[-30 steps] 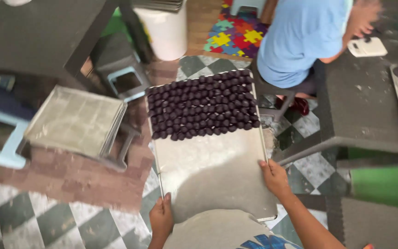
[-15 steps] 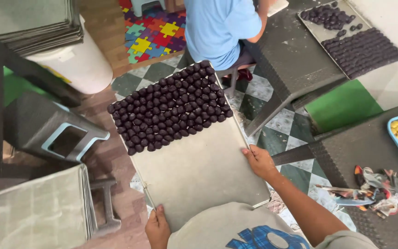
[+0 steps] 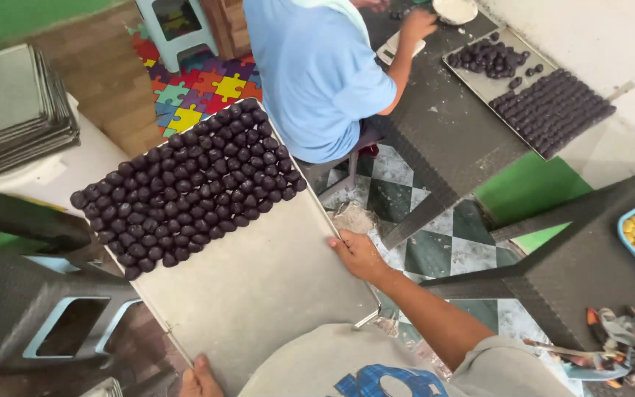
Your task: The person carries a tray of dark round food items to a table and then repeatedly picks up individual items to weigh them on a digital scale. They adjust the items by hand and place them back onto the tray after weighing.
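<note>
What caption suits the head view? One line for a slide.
Both hands, right and left, carry a metal tray half-filled with dark round sweets.

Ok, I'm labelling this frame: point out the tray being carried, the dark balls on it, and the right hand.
tray [image 3: 259, 294], head view, bare metal near half.
dark balls [image 3: 185, 191], head view, middle of the cluster.
right hand [image 3: 358, 254], head view, back of the hand.

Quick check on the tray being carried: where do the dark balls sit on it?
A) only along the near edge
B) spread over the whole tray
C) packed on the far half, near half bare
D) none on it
C: the dark balls fill the far part of the metal tray, while the part by the right hand is bare.
</note>
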